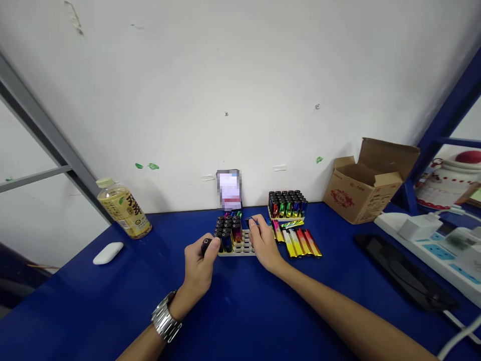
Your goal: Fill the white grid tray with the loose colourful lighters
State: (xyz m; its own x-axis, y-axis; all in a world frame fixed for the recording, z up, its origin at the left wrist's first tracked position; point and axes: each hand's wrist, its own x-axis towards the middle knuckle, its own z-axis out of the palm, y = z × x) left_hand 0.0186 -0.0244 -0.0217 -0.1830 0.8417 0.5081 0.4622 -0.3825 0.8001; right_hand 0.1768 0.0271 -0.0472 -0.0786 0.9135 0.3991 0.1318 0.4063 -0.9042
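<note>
A: Where's your left hand [198, 260] rn?

B: At the front-left corner of the grey tray [240, 246], fingers curled round a dark lighter [206, 245], held just off the tray's left edge.

A: And the right hand [263, 240]?

B: It's over the tray's right side. Your fingertips pinch a small dark lighter [251, 221] near the back row, grip narrow. Can't tell if that one's seated in a slot yet.

A: Tray status?

B: The left part is packed w/ upright lighters [227, 229], the right slots are bare. It sits mid-table, near the wall, w/ a blurred card [229, 189] propped right behind it.

A: Room to move?

B: On the right side it's tight. Loose lighters [298, 242] lie flat just beside your right hand, yellow and red ones fanned out, and a full tray of lighters [287, 204] is behind them. The cardboard box [366, 183] is further right, then a black slab [406, 273] and a power strip [432, 245] toward the table's right edge.

A: Left side?

B: It's wide open. There's blue table [158, 281] all the way to a white mouse [108, 252] and a tea bottle [123, 208], both well apart from you. The near edge, btw your forearms, is bare too.
</note>
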